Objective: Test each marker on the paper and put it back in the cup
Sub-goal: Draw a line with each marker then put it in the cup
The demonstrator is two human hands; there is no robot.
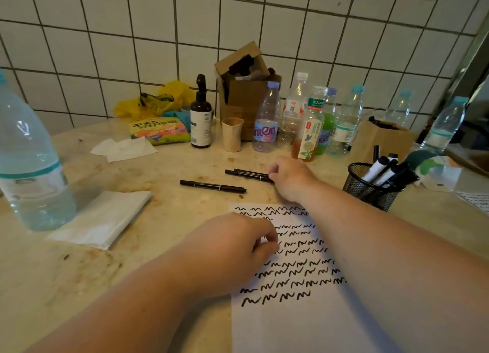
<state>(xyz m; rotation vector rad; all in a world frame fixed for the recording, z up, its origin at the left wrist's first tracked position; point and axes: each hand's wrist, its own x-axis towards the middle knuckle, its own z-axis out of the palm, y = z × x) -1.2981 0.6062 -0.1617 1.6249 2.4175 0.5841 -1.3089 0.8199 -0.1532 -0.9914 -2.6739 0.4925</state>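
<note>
Our left hand (232, 249), fingers curled, pressed on the scribbled paper (296, 313). Our right hand (289, 176) pinched the end of two black markers (246, 174) lying left of the mesh cup (370, 187).

Beige stained table (164, 167) against tiled wall. On it: white paper (296, 313) with black squiggle rows, near front edge; single black marker (213, 186) beyond paper; pair of black markers (247, 174) just behind it; black mesh cup (370, 191) with markers, right. Folded tissue (103, 219) left, beside large water bottle (29, 162). Back row: crumpled tissue (124, 148), snack packet (160, 131), brown pump bottle (201, 119), beige cup (232, 134), cardboard box (244, 93), cluster of plastic bottles (307, 119), paper bag (381, 138).
</note>
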